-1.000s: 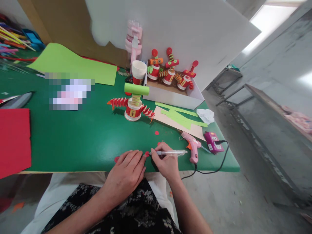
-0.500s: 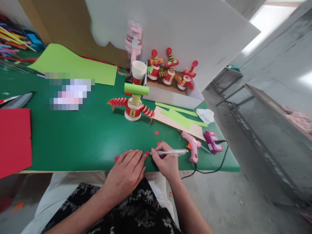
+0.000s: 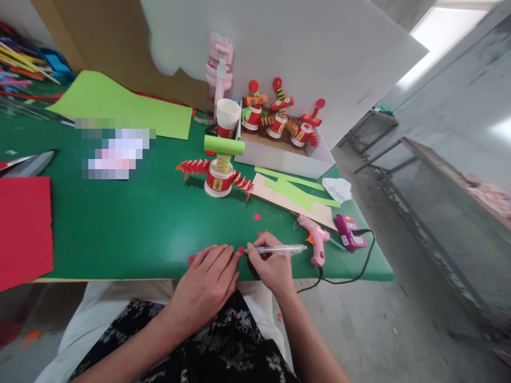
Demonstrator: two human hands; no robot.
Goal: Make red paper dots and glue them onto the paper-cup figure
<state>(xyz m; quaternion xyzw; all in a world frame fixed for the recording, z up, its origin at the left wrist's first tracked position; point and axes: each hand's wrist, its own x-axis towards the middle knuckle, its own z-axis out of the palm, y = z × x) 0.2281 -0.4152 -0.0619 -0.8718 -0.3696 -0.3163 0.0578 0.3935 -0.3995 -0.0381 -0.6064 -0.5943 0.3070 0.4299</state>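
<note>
A clear-barrelled pen (image 3: 285,249) is pinched in my right hand (image 3: 273,268), its tip at a small red paper circle (image 3: 241,250). My left hand (image 3: 209,276) lies flat at the table's front edge, fingers extended and side by side, with the fingertips next to that circle. Another red circle (image 3: 192,259) is partly covered by the left hand, and a loose red dot (image 3: 257,217) lies farther up. Beyond my hands stands a paper-cup figure (image 3: 217,183) with folded red arms and a green paper roll (image 3: 224,145) on top.
Right of my hand lies a pink glue gun (image 3: 317,244), its cord running to a purple box (image 3: 350,233). Green paper strips (image 3: 289,194) lie behind it. A white box (image 3: 279,158) holds three finished-looking cup figures. Red sheets (image 3: 26,229) are at left.
</note>
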